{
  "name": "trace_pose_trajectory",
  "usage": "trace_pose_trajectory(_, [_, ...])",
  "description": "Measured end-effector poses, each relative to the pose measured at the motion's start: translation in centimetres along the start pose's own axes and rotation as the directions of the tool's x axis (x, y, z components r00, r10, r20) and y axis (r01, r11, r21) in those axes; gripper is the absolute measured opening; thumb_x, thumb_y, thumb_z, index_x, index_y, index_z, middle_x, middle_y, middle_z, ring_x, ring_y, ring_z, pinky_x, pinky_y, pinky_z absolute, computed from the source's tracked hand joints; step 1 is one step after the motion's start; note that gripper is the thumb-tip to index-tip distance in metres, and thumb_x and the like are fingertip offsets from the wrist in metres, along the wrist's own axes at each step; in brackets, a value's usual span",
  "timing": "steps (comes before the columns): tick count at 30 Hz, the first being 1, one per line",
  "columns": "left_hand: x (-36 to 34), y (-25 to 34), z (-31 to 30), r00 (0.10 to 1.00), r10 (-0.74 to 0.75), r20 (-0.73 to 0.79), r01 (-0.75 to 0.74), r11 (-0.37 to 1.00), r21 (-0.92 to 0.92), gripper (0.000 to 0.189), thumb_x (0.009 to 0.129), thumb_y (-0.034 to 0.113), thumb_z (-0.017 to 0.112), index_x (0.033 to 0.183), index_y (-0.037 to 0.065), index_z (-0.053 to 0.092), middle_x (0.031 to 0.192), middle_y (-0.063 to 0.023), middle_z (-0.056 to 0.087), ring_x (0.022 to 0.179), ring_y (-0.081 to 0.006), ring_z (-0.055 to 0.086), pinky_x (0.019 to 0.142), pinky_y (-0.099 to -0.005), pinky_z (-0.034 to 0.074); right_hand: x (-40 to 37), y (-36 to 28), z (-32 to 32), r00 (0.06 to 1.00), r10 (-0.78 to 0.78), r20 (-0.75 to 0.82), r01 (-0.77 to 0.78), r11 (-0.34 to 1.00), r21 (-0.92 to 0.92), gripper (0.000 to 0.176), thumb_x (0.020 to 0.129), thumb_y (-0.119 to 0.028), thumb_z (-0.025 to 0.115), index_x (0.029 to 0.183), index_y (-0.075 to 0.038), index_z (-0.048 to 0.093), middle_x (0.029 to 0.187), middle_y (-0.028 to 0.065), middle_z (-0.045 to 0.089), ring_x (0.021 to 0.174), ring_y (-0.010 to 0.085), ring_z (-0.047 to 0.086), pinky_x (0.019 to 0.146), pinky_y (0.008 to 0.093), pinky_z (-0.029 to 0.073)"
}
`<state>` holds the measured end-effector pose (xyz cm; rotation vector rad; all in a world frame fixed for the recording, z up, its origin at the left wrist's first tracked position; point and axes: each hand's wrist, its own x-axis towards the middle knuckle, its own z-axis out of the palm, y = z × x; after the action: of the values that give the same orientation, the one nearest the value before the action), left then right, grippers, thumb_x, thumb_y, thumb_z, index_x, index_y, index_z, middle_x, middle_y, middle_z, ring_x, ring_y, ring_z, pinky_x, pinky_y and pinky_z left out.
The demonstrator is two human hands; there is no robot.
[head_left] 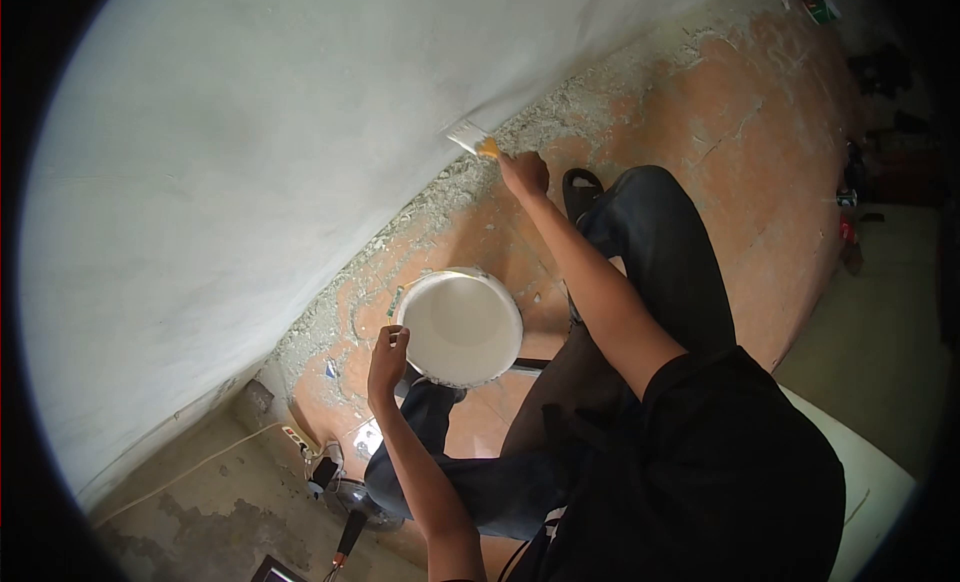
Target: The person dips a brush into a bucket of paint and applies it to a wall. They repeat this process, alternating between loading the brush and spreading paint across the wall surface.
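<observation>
My right hand is closed around the yellow handle of a paintbrush. The pale bristles meet the foot of the whitish wall, just above the rubble-strewn floor edge. Between my legs is a white bucket with a whitish liquid inside. At its left side, my left hand has its fingers closed on the rim. The bucket's thin handle lies along the far rim.
Crumbled plaster runs along the wall's base on the orange floor. Lower left are a power strip, cables and a dark-handled pan-like object. Small litter lies at the right.
</observation>
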<state>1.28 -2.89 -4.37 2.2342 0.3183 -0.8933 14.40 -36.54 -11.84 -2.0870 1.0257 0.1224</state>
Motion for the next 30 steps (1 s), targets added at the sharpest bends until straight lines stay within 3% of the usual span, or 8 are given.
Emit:
trace_pose_trajectory(4, [0.5, -0.6, 0.1, 1.000, -0.025, -0.008, 0.025, 1.000, 0.002, 0.037, 0.087, 0.031, 0.046, 0.107, 0.000, 0.050, 0.103, -0.0208, 0.058, 0.098, -0.0333, 0.055, 0.083, -0.0378, 0.041, 0.0, 2.4, 0.1, 0.997, -0.013, -0.074, 0.008, 0.998, -0.061, 0.040, 0.078, -0.038, 0.056, 0.070, 0.000, 0.063, 0.071, 0.0175, 0.063, 0.072, 0.0337, 0.061, 0.064, 0.0405, 0.047])
trace_pose_trajectory(7, [0.2, -0.5, 0.1, 0.999, -0.035, 0.006, 0.035, 0.999, 0.011, 0.037, 0.087, 0.031, 0.046, 0.107, 0.000, 0.050, 0.103, -0.0208, 0.058, 0.097, -0.0331, 0.055, 0.083, -0.0376, 0.042, 0.0, 2.7, 0.3, 0.986, -0.122, -0.110, 0.123, 0.992, 0.006, 0.039, 0.078, -0.038, 0.055, 0.067, -0.001, 0.062, 0.069, 0.0159, 0.062, 0.066, 0.0327, 0.060, 0.059, 0.0407, 0.044])
trace_pose_trajectory(13, [0.0, -0.4, 0.3, 0.998, -0.054, 0.020, 0.055, 0.998, -0.017, 0.036, 0.087, 0.030, 0.047, 0.108, 0.000, 0.050, 0.102, -0.0201, 0.058, 0.095, -0.0306, 0.056, 0.082, -0.0364, 0.042, 2.1, 3.8, 4.5, 0.989, -0.145, 0.009, 0.130, 0.910, 0.393, 0.036, 0.081, -0.036, 0.054, 0.065, -0.004, 0.055, 0.057, 0.0044, 0.050, 0.053, 0.0163, 0.046, 0.052, 0.0303, 0.036])
trace_pose_trajectory(16, [0.3, -1.1, 0.3, 0.998, -0.062, 0.027, 0.063, 0.998, -0.028, 0.036, 0.087, 0.030, 0.047, 0.107, 0.000, 0.050, 0.102, -0.0199, 0.058, 0.094, -0.0299, 0.057, 0.081, -0.0360, 0.042, 2.9, 4.6, 7.2, 0.948, -0.249, 0.197, 0.030, 0.688, 0.725, 0.026, 0.087, -0.031, 0.049, 0.077, -0.007, 0.052, 0.064, -0.0038, 0.042, 0.056, 0.0076, 0.037, 0.053, 0.0219, 0.030])
trace_pose_trajectory(20, [0.4, 0.0, 0.3, 0.996, -0.080, 0.041, 0.081, 0.997, -0.020, 0.036, 0.088, 0.030, 0.046, 0.107, 0.000, 0.049, 0.102, -0.0198, 0.058, 0.094, -0.0295, 0.057, 0.081, -0.0357, 0.043, 4.3, 6.2, 10.9, 0.932, -0.227, 0.283, -0.059, 0.674, 0.736, 0.028, 0.087, -0.030, 0.049, 0.073, -0.006, 0.052, 0.061, -0.0028, 0.040, 0.056, 0.0074, 0.037, 0.051, 0.0243, 0.032])
trace_pose_trajectory(23, [0.3, 1.1, 0.1, 0.997, -0.060, 0.054, 0.061, 0.998, -0.021, 0.035, 0.088, 0.030, 0.046, 0.108, 0.000, 0.049, 0.102, -0.0198, 0.058, 0.093, -0.0294, 0.057, 0.081, -0.0355, 0.043, 4.6, 8.0, 12.7, 0.927, -0.124, 0.353, -0.150, 0.741, 0.655, 0.030, 0.087, -0.031, 0.048, 0.075, -0.004, 0.053, 0.064, 0.0028, 0.049, 0.060, 0.0143, 0.047, 0.055, 0.0288, 0.037])
trace_pose_trajectory(25, [0.4, 1.4, 0.0, 0.997, -0.056, 0.051, 0.057, 0.998, -0.019, 0.035, 0.089, 0.030, 0.046, 0.108, 0.001, 0.049, 0.102, -0.0200, 0.058, 0.093, -0.0295, 0.057, 0.080, -0.0356, 0.043, 4.0, 9.0, 12.7, 0.980, -0.036, 0.197, -0.032, 0.944, 0.328, 0.033, 0.087, -0.033, 0.047, 0.080, -0.002, 0.056, 0.074, 0.0119, 0.058, 0.070, 0.0269, 0.056, 0.062, 0.0366, 0.041])
trace_pose_trajectory(30, [0.6, 1.4, 0.3, 0.999, -0.026, 0.030, 0.026, 1.000, -0.004, 0.035, 0.088, 0.030, 0.046, 0.108, 0.001, 0.049, 0.101, -0.0204, 0.058, 0.093, -0.0303, 0.057, 0.080, -0.0363, 0.043, 2.4, 6.7, 9.9, 0.986, 0.048, 0.159, -0.071, 0.987, 0.142, 0.036, 0.086, -0.034, 0.047, 0.085, 0.000, 0.058, 0.085, 0.0186, 0.061, 0.082, 0.0349, 0.058, 0.071, 0.0427, 0.044])
